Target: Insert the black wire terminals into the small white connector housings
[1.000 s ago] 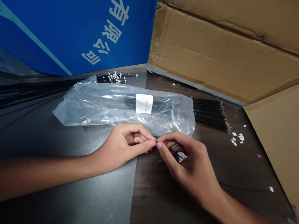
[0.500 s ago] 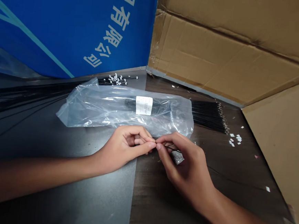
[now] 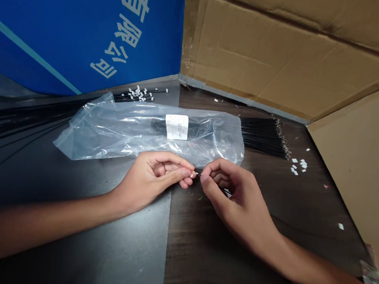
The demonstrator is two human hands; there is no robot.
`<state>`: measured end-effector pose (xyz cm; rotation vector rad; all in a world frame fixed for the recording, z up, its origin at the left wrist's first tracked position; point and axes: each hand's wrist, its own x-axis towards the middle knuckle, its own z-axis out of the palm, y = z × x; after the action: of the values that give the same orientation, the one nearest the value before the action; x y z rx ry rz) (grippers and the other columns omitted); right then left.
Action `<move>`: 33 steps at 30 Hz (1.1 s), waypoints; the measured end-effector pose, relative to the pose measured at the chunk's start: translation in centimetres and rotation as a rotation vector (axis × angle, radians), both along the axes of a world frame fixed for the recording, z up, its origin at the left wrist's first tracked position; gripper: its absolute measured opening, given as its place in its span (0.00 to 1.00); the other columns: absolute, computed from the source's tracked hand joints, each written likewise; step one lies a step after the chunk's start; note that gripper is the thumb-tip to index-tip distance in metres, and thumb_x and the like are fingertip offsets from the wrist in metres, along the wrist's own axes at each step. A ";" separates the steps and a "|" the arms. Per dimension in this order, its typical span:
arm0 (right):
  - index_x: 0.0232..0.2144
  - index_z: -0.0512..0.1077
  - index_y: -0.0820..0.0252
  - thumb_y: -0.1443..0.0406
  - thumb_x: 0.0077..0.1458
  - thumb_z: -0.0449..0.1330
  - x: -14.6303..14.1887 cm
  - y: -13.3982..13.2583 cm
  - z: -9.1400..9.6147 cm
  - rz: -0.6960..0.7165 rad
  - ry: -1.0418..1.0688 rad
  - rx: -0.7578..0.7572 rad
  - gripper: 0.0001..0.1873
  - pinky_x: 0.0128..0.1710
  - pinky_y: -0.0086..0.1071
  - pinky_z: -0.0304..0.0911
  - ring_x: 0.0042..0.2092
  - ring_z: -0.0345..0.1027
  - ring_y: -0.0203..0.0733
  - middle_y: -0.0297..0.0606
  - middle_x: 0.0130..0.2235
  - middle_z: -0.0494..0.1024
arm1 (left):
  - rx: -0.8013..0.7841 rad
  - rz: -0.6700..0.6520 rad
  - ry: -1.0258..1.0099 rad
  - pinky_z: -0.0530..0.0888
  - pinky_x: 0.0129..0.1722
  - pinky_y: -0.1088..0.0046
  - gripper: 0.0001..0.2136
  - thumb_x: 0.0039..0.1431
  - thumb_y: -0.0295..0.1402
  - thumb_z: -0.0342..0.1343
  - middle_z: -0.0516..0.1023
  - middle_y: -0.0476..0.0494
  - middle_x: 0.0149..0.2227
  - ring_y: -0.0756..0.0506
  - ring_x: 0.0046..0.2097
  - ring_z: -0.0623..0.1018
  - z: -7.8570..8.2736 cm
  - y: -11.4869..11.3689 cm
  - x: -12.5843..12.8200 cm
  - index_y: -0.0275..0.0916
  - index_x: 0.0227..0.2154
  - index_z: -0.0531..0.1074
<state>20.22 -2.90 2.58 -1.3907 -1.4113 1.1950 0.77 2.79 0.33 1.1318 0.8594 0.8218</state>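
Observation:
My left hand [image 3: 155,176] and my right hand [image 3: 231,195] meet fingertip to fingertip over the dark table, just in front of a clear plastic bag [image 3: 111,129]. The left thumb and forefinger pinch a tiny white connector [image 3: 192,174]. Pinched in the right fingers is the end of a thin black wire [image 3: 198,174], which meets that connector. The bag has a white label [image 3: 176,126] and black wires inside. A bundle of black wires [image 3: 264,137] with metal tips sticks out past the bag's right end.
Loose black wires [image 3: 20,118] fan out at the left. Small white connectors lie scattered at the back [image 3: 139,93] and at the right [image 3: 297,166]. A blue panel [image 3: 87,24] and cardboard sheets [image 3: 282,53] wall in the table's back and right.
The view has shifted a little, so everything sits further left. My fingertips have drawn slightly apart, and the white connector now shows between them. A small shiny piece under my right hand is hidden now.

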 end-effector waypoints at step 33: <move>0.33 0.75 0.59 0.67 0.65 0.62 0.0 0.0 0.0 0.022 0.034 -0.026 0.06 0.33 0.26 0.65 0.33 0.72 0.33 0.31 0.32 0.78 | 0.026 -0.053 -0.063 0.84 0.38 0.86 0.07 0.58 0.19 0.70 0.88 0.44 0.35 0.52 0.33 0.86 0.0 0.0 0.1 0.36 0.37 0.88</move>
<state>20.23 -2.88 2.62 -1.3702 -1.3951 1.2496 0.86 2.75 0.34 1.1412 0.7649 0.8226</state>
